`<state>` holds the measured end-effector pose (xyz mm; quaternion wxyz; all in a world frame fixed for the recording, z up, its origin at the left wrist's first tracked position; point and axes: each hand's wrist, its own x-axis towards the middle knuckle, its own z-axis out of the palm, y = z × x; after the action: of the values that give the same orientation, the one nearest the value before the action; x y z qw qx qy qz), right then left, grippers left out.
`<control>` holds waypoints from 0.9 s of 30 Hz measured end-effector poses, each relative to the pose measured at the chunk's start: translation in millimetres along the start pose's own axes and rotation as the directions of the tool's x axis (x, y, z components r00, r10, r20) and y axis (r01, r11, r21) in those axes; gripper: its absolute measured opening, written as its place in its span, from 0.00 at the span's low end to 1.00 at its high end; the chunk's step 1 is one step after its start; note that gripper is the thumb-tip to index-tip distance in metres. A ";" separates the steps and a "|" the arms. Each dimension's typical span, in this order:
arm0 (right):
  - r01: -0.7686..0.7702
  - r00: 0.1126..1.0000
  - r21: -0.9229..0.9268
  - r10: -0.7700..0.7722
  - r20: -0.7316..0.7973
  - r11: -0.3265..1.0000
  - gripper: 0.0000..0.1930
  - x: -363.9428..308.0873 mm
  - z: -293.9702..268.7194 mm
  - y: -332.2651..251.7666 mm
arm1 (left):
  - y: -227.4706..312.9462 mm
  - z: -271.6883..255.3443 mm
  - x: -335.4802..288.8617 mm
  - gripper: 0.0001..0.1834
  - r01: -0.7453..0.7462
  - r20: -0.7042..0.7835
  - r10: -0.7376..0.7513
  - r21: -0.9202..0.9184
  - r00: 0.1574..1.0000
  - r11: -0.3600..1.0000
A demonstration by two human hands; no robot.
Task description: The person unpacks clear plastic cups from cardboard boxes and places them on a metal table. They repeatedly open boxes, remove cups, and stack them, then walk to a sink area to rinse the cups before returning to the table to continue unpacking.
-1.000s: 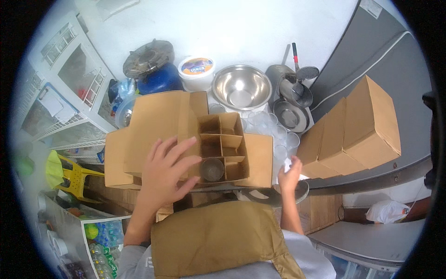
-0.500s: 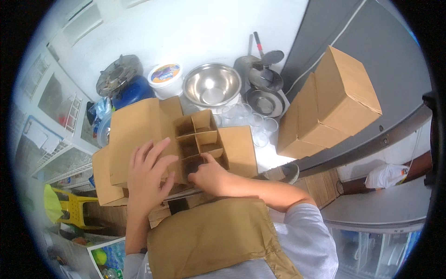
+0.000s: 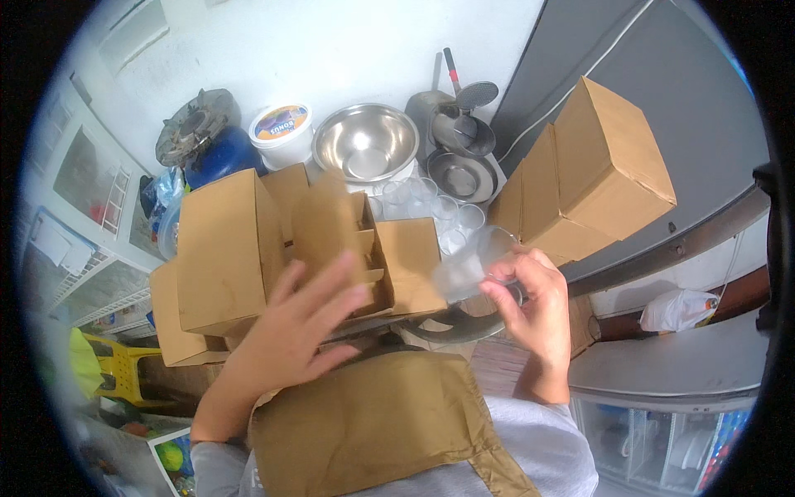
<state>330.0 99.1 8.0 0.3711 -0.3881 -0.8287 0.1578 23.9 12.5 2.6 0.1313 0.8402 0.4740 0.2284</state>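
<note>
**Clear cylindrical tumbler [image 3: 474,267] clamped in right hand [image 3: 540,296]**

The hands are apart. The right thumb and fingers grip the tumbler, which is tilted and located right of the brown divided cardboard box [image 3: 383,296]. The left hand [image 3: 291,338] has its fingers spread, near a blurred, raised brown cardboard panel [image 3: 325,224]; contact cannot be determined. A plain brown cardboard box [image 3: 222,248] stands left of the panel. Beyond the held tumbler is a group of clear round cups [image 3: 444,209]. Farther back are a shiny round metal bowl [image 3: 366,142] and, to its left, a white round lidded tub [image 3: 280,153]. Joined brown cardboard boxes [image 3: 609,157] stand at right.
</note>
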 end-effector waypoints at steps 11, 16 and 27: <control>-0.213 0.976 -0.341 0.187 -0.108 0.915 0.07 -87.3 139.0 177.0 | -29.1 94.8 9.6 0.49 0.163 0.198 -0.259 0.403 0.945 0.900; -0.154 0.982 -0.303 0.113 -0.150 0.940 0.14 -86.0 149.1 171.0 | -42.1 130.3 -4.5 0.48 0.190 -0.006 -0.213 0.482 0.977 0.855; -0.801 0.598 0.497 0.383 0.704 0.335 0.39 -19.7 183.0 136.3 | -27.3 176.3 -88.7 0.26 0.190 -0.663 -0.197 -0.084 0.722 0.978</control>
<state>275.1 177.5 -200.1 0.1998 -0.4178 -0.5205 0.7174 53.8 -50.1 -184.2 -0.0198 0.6478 0.5732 0.5014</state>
